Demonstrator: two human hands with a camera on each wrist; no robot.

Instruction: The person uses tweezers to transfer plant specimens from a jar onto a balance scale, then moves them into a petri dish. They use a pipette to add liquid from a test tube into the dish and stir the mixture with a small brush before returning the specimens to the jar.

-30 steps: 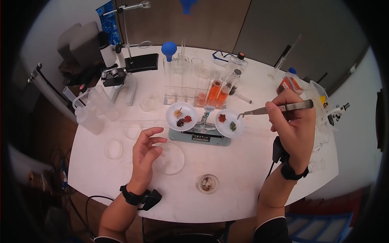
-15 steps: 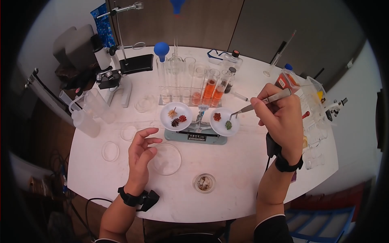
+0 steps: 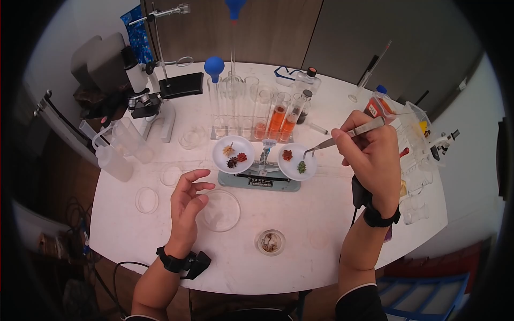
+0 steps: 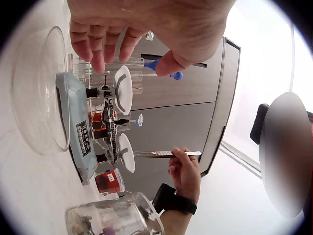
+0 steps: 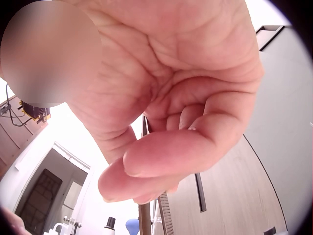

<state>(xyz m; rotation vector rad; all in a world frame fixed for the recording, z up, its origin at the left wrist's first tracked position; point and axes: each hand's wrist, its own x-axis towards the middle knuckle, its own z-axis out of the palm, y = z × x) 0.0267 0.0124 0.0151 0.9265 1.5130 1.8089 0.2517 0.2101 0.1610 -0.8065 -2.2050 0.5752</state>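
Observation:
My right hand [image 3: 376, 163] pinches metal tweezers [image 3: 369, 126] with a bent tip. The tip overlaps the right white pan [image 3: 289, 170] of a pale-green balance [image 3: 225, 180], just above a small green pile [image 3: 302, 167]. A reddish pile [image 3: 287, 155] lies beside the green one. On the left pan [image 3: 220, 161] are tan, red and dark piles. My left hand [image 3: 184, 214] hovers with loosely bent fingers and holds nothing, overlapping the edge of a clear glass dish [image 3: 229, 215]. In the left wrist view, the tweezers [image 4: 164, 154] reach the far pan [image 4: 128, 154].
A small glass jar [image 3: 258, 247] with whitish-brown pieces stands near the front. Behind the balance is a rack of test tubes, two with orange liquid [image 3: 276, 119]. A microscope [image 3: 140, 88] and plastic bottles [image 3: 113, 163] stand left; glassware [image 3: 415, 208] and a red-orange container [image 3: 378, 107] are right.
My right hand has brought the tweezers left and down, from beside the right pan to over its green pile. My left hand keeps its pose. The head view has shifted slightly.

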